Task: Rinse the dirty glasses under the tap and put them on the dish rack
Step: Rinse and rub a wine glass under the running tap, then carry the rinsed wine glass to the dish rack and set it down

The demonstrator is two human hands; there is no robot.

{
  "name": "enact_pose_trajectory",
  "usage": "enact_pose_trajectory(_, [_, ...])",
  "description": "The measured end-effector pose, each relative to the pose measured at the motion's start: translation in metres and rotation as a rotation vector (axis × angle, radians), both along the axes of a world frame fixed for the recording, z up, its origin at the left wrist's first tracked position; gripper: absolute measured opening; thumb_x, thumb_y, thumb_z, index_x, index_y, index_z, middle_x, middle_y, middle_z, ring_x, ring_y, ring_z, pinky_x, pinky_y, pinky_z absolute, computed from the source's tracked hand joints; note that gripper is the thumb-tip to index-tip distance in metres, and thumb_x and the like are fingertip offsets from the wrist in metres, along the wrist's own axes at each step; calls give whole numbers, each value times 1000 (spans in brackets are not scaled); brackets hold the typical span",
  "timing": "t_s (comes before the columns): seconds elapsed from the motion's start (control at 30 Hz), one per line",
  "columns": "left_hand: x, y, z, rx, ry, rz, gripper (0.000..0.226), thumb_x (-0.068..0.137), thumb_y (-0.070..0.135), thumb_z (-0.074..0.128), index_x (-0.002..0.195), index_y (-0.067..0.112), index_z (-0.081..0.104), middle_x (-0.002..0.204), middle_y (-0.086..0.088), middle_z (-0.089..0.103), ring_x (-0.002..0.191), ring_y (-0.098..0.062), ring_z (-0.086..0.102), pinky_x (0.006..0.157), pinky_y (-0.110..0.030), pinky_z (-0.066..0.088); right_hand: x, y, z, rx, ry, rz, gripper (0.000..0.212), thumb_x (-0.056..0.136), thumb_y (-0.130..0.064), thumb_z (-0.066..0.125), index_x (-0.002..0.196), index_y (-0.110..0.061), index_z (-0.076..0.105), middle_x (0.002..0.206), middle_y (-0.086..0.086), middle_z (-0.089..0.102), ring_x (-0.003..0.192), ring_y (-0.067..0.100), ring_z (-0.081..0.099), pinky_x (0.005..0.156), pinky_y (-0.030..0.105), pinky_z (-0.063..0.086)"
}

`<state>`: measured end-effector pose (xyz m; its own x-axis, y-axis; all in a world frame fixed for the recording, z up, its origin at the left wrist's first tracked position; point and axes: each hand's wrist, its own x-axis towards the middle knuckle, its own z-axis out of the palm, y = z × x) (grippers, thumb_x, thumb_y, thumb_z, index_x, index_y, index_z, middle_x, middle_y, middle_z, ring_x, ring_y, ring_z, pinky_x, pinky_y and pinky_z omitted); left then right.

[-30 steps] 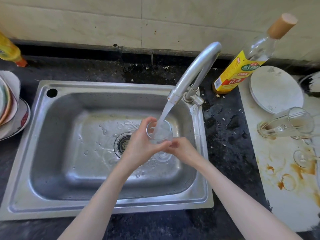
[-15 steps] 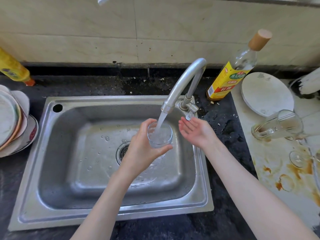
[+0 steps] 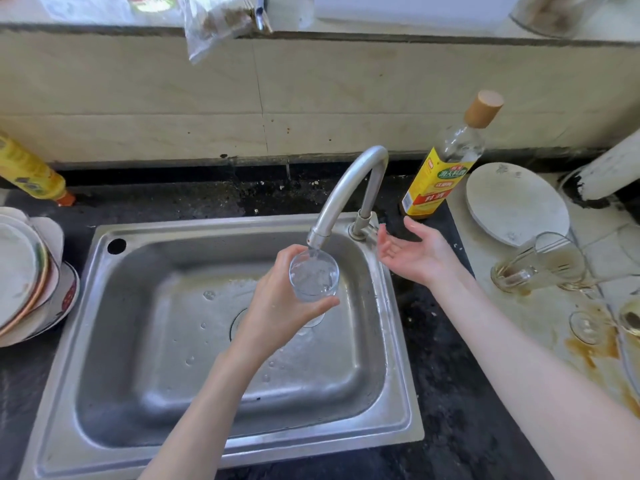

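- The right hand (image 3: 412, 252) has let go of the glass (image 3: 314, 277) and moved away to the tap's (image 3: 346, 192) base — palm up, fingers spread and relaxed, gripping nothing.
- The left hand (image 3: 280, 306) alone now holds the glass, fingers and thumb curled round it, directly under the tap's spout over the sink (image 3: 145, 341), nearly full.
- Judging from this, rinsing is almost done — the free hand looks placed to shut the tap off.
- More dirty glasses (image 3: 540, 266) lie right of the tap on the stained bench (image 3: 554, 341).
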<state>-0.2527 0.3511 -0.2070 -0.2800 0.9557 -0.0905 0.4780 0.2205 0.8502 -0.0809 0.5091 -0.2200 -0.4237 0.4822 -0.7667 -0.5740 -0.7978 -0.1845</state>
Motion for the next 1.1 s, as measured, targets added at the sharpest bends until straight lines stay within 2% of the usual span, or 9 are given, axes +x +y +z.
enact_pose_trajectory(0.2, [-1, -3, 0, 23, 2, 43, 67, 62, 32, 83, 109, 43, 35, 107, 33, 49, 91, 10, 43, 73, 1, 32, -1, -9, -7, 93, 32, -43, 48, 93, -32, 53, 118, 8, 49, 103, 14, 63, 89, 19, 61, 66, 24, 42])
enact_pose_trajectory(0.33, [0, -3, -11, 22, -122, 204, 66, 64, 29, 83, 118, 28, 44, 108, 25, 53, 91, 9, 49, 71, -3, 35, 2, -37, -12, 303, -191, 413, 43, 97, -36, 44, 126, -7, 55, 116, 4, 66, 101, 19, 63, 77, 30, 50])
enact_pose_trajectory(0.4, [4, 0, -14, 23, -209, 313, 62, 67, 24, 81, 116, 23, 44, 106, 19, 51, 91, 5, 47, 70, 1, 34, 2, -61, -16, 303, -269, 684, 39, 98, -37, 41, 120, -10, 59, 114, 5, 66, 100, 21, 62, 80, 32, 50])
enact_pose_trajectory(0.47, [7, 2, -15, 12, -309, 407, 57, 71, 22, 79, 114, 24, 41, 109, 13, 49, 95, -1, 46, 71, 2, 33, -4, -85, -22, 234, -292, 809, 39, 97, -38, 43, 112, -8, 61, 108, 9, 66, 94, 23, 62, 78, 32, 48])
enact_pose_trajectory(0.53, [9, 1, -20, -13, -445, 471, 52, 73, 25, 77, 110, 26, 41, 114, 9, 51, 98, -5, 49, 79, -8, 38, -15, -100, -27, 159, -301, 772, 38, 96, -40, 47, 104, -5, 62, 96, 9, 68, 85, 22, 63, 71, 30, 49])
enact_pose_trajectory(0.67, [12, -8, -37, -65, -634, 530, 41, 71, 34, 77, 98, 38, 47, 115, 11, 57, 109, -19, 57, 96, -39, 46, -40, -107, -37, -84, -168, 273, 29, 93, -29, 55, 92, -1, 62, 84, 10, 63, 73, 19, 58, 59, 26, 48])
enact_pose_trajectory(0.87, [11, -19, -43, -139, -606, 383, 52, 67, 32, 80, 106, 34, 45, 114, 14, 58, 102, -5, 58, 80, -19, 42, -48, -106, -32, -60, -162, 140, 16, 94, -16, 55, 82, -6, 60, 88, 12, 62, 80, 26, 60, 82, 38, 49])
enact_pose_trajectory(1.0, [3, -27, -58, -288, -549, 258, 63, 71, 19, 78, 125, 18, 46, 110, 8, 57, 91, -8, 61, 80, -24, 48, -32, -95, -30, 207, -286, 200, 9, 94, -15, 55, 89, -11, 61, 89, 7, 64, 84, 22, 63, 79, 35, 50])
enact_pose_trajectory(1.1, [7, -31, -68, -404, -387, 134, 64, 70, 23, 80, 122, 21, 44, 110, 3, 56, 92, -12, 59, 80, -25, 47, -28, -97, -22, 438, -471, 292, 10, 91, -13, 60, 99, -11, 65, 86, 3, 65, 86, 18, 63, 86, 32, 51])
